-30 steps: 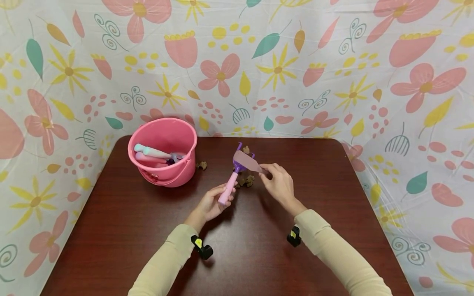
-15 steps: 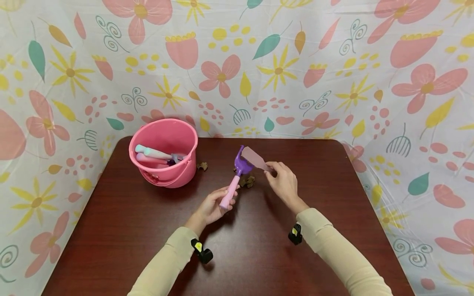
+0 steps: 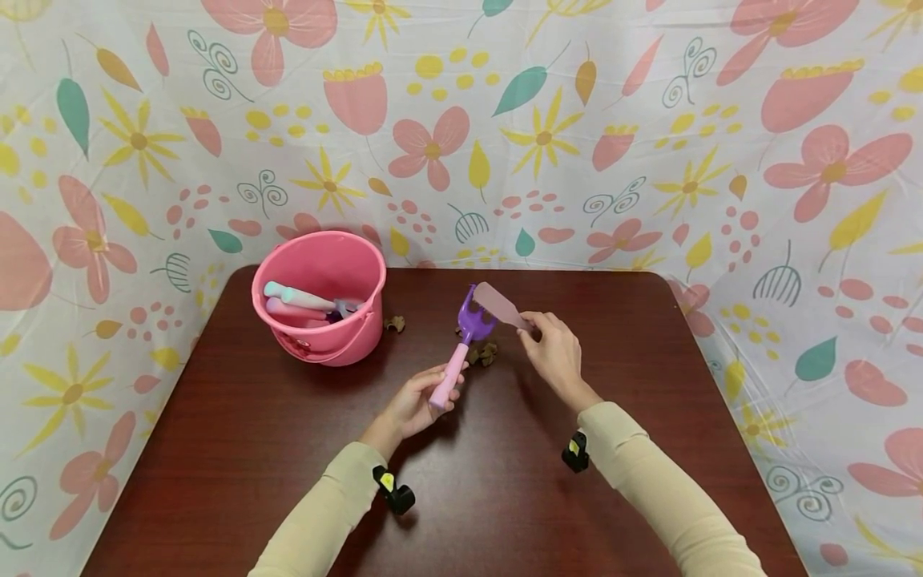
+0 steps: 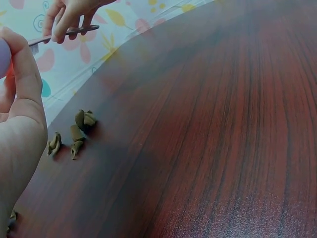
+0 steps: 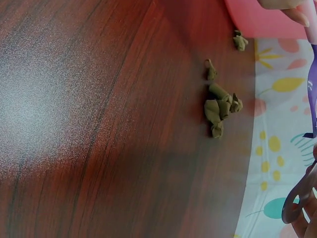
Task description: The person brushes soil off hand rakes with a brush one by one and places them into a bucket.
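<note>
In the head view my left hand (image 3: 417, 403) grips the pink handle of a toy hand rake (image 3: 473, 323) with a purple, tined head, held above the table. My right hand (image 3: 554, 353) pinches a flat, dusky-pink brush (image 3: 494, 303) by its narrow end; pale bristles (image 4: 33, 48) show in the left wrist view. The brush head lies across the rake's tines; whether they touch, I cannot tell. Crumpled brown clumps (image 5: 218, 106) lie on the table under the tools, partly hidden in the head view. The right wrist view catches the brush handle (image 5: 297, 196) at its edge.
A pink bucket (image 3: 342, 264) stands at the table's back left, with several pastel-handled tools (image 3: 306, 299) in it. Another brown clump (image 3: 394, 324) lies beside it. The dark wooden table (image 3: 490, 497) meets a floral curtain (image 3: 649, 120) at its far edge.
The rake and brush have shifted slightly right together. The rake has turned, so its purple head shows more fully. A clump once visible behind the brush is now hidden.
</note>
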Motion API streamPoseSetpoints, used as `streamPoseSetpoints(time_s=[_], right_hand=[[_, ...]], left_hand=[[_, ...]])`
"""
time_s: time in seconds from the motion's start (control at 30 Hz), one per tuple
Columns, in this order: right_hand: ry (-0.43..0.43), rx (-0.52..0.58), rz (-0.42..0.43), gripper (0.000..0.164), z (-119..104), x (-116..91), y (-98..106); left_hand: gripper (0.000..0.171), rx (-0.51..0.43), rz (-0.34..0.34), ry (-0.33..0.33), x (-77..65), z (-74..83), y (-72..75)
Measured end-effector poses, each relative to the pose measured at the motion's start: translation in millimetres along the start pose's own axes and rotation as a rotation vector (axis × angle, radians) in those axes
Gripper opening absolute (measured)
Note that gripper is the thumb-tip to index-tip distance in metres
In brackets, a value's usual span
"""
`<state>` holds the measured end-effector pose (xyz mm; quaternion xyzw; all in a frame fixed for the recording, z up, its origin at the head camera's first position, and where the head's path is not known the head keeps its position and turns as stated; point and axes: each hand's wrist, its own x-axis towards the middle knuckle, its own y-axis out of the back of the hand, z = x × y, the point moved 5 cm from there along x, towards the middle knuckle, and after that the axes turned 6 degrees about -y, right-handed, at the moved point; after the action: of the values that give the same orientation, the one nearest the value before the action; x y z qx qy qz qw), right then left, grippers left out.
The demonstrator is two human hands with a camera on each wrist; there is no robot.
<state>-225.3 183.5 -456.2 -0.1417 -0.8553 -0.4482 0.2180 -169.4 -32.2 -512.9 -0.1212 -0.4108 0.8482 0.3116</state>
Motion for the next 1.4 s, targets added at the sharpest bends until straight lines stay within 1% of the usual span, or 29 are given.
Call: streamPoseSetpoints(time_s=[0.23,0.4,0.63,0.73,0.83,0.93,1.03,1.1,1.2,1.27,1.4], right_hand=[[0.014,-0.005,0.009,0.024,1.3,3.5,1.9],[0.034,-0.010,-0.009,0.025,2.3,7.6,4.4],[0.090,-0.030,-0.028,0.025,7.1,12.0,7.2],[0.103,-0.047,-0.043,0.025,9.8,13.5,8.1],[0.111,-0.057,-0.056,0.026,11.5,14.2,9.4],[0.115,-0.058,-0.062,0.026,12.9,14.4,10.7],[0.114,-0.058,-0.058,0.026,14.8,15.5,12.1],[0.104,-0.057,-0.049,0.026,17.3,16.6,13.6],[0.087,-0.065,-0.035,0.026,23.1,18.0,16.5],[0.078,-0.074,-0.034,0.026,27.3,17.7,17.6],[0.079,-0.078,-0.037,0.026,32.0,16.1,18.1]], left_hand=[[0.041,-0.009,-0.041,0.006,0.4,1.0,0.6],[0.036,-0.037,-0.042,0.010,0.3,2.0,3.8],[0.037,-0.037,-0.038,0.018,-2.2,0.9,8.9],[0.036,-0.033,-0.034,0.032,-3.5,0.0,10.5],[0.040,-0.021,-0.029,0.032,-4.9,0.3,10.7],[0.043,-0.014,-0.032,0.033,-6.0,0.5,10.2],[0.040,-0.006,-0.030,0.036,-7.1,0.3,10.2],[0.038,0.006,-0.033,0.033,-8.3,0.1,11.6],[0.040,0.018,-0.032,0.025,-9.8,0.1,14.5],[0.042,0.021,-0.028,0.021,-10.5,1.6,15.8],[0.038,0.022,-0.018,0.018,-11.4,6.4,16.0]])
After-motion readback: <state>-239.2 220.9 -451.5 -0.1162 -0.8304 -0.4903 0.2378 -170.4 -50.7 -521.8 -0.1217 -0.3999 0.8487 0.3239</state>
